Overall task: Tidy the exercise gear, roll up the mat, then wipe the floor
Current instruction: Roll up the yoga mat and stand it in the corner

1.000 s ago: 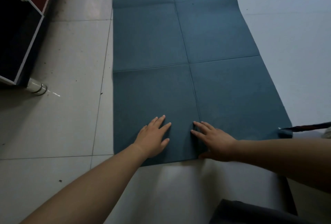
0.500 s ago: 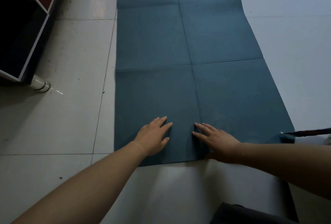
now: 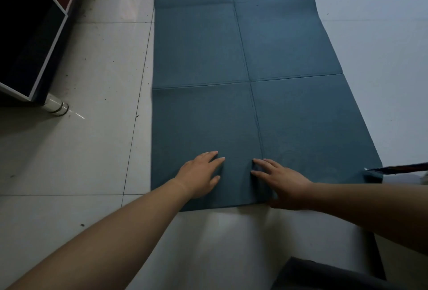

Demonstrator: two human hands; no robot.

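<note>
A teal exercise mat [image 3: 231, 62] lies flat and unrolled on the tiled floor, marked by fold creases that split it into rectangles. Its near end reaches just past my hands. My left hand [image 3: 201, 175] rests palm down on the mat near that end, fingers straight and spread. My right hand [image 3: 281, 182] lies flat beside it, to the right of the centre crease, fingers pointing left and forward. The mat's near right corner [image 3: 372, 175] is slightly bent up.
A cabinet [image 3: 34, 42] with a dark open compartment stands at the left on a white round foot [image 3: 55, 105]. A dark strap-like object [image 3: 400, 168] lies at the right edge by the mat corner. Something dark [image 3: 324, 275] sits at the bottom right. Grey floor tiles [image 3: 81, 162] carry scattered specks.
Both hands stay flat on the mat's near end in nearly the same spot. The view has shifted slightly, so the mat sits a little further right in frame.
</note>
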